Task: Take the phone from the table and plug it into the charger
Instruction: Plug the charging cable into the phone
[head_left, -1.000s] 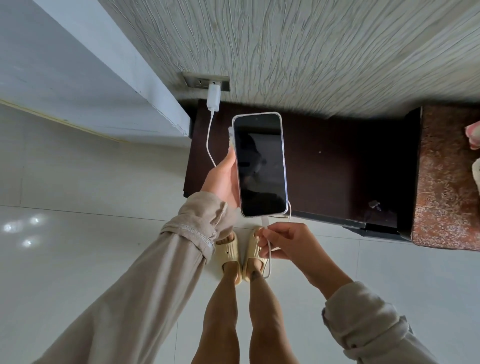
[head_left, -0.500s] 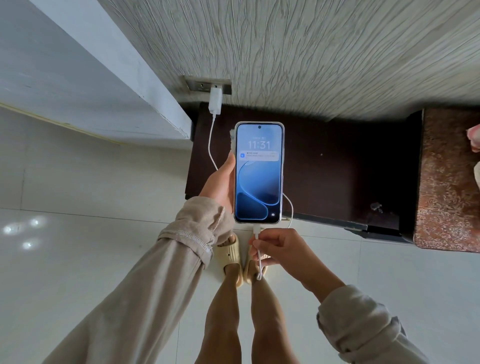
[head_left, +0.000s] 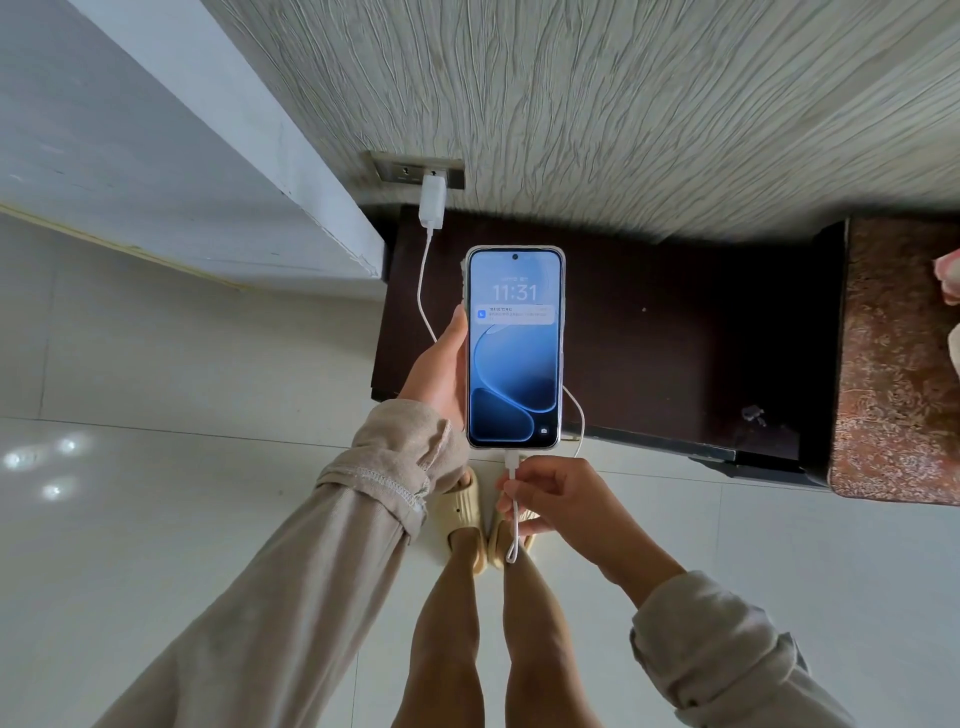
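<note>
The phone (head_left: 514, 348) is upright in my left hand (head_left: 439, 371), its screen lit with a blue lock screen reading 11:31. A white charger plug (head_left: 432, 201) sits in the wall socket (head_left: 415, 170). Its white cable (head_left: 425, 291) runs down behind my left hand, loops out on the phone's right side and ends in a connector (head_left: 511, 461) seated in the phone's bottom edge. My right hand (head_left: 558, 499) pinches the cable just below that connector, with a short loop hanging under the fingers.
A dark wooden table (head_left: 649, 332) stands against the textured wall behind the phone, with a small object (head_left: 753, 414) near its front right. A patterned brown surface (head_left: 893, 364) adjoins on the right. My feet in beige slippers (head_left: 462, 514) stand on white floor tiles.
One second ago the screen was dark and my right hand held the connector at the phone's bottom. The screen then lit up, and the phone sits slightly lower in view.
</note>
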